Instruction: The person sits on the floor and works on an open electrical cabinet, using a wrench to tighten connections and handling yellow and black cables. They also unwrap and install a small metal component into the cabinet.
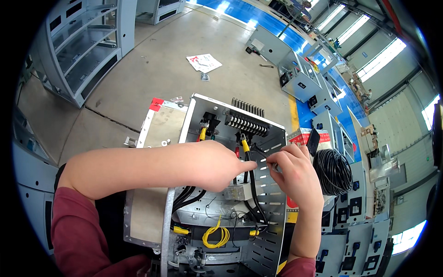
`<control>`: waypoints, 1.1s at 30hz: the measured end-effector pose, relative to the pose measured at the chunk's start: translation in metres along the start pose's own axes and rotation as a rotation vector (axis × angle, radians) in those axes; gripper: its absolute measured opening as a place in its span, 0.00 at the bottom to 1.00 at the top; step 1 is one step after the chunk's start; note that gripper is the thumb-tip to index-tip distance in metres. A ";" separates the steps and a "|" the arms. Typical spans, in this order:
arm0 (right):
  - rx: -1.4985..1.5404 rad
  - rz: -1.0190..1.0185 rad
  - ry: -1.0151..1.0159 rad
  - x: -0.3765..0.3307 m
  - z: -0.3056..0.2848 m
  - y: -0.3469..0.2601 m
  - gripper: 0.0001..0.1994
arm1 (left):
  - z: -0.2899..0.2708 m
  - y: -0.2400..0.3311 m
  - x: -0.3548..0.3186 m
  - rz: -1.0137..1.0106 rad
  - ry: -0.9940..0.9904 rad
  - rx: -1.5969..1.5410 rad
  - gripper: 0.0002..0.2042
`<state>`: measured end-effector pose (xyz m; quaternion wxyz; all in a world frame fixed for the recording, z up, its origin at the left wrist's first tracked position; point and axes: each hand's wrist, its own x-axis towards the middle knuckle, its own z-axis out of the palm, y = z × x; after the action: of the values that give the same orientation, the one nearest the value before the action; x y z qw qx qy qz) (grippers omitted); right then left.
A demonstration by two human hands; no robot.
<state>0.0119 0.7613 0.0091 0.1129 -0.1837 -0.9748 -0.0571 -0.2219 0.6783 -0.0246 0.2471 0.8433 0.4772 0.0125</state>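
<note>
A grey metal electrical cabinet (272,217) lies open in front of me, with black cables (253,184) running through it. My left hand (220,165) reaches across from the left, its outstretched digit lying over the cables; its other fingers are mostly hidden. Fingers of my right hand (295,171) are pinched together at the cabinet's right wall, around something small I cannot make out. A thin dark piece (259,151) runs from there toward a yellow-sleeved cable lug (245,144). Above the lug sits a black terminal block (248,123). Another yellow sleeve (202,134) shows beyond my left hand.
A coil of yellow wire (216,236) lies in the cabinet's near part. Outside on the right is a coil of black cable (332,171) by a red-and-white box (304,137). A flat panel (147,217) adjoins the left side. Printed paper (203,63) lies on the floor.
</note>
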 end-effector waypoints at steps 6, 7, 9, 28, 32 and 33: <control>-0.011 -0.007 0.029 -0.001 0.001 0.000 0.11 | -0.002 0.000 0.000 0.003 -0.018 -0.005 0.37; -0.010 -0.009 0.028 -0.001 0.001 0.000 0.11 | 0.000 -0.001 0.001 0.005 -0.015 -0.005 0.37; -0.005 -0.012 0.027 -0.001 0.001 0.000 0.10 | 0.000 -0.001 0.001 0.002 -0.020 -0.003 0.37; -0.226 -0.160 -0.307 0.006 -0.001 -0.012 0.09 | -0.004 0.001 -0.002 -0.012 -0.069 -0.019 0.39; -0.350 -0.237 -0.392 0.007 0.015 -0.021 0.04 | 0.000 -0.002 0.003 0.023 -0.073 -0.017 0.39; -0.353 -0.251 -0.394 0.009 0.013 -0.021 0.04 | 0.001 -0.002 0.003 0.024 -0.074 -0.021 0.39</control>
<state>-0.0068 0.7466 -0.0032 -0.1205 -0.0863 -0.9680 -0.2027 -0.2218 0.6809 -0.0265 0.2731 0.8462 0.4574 -0.0108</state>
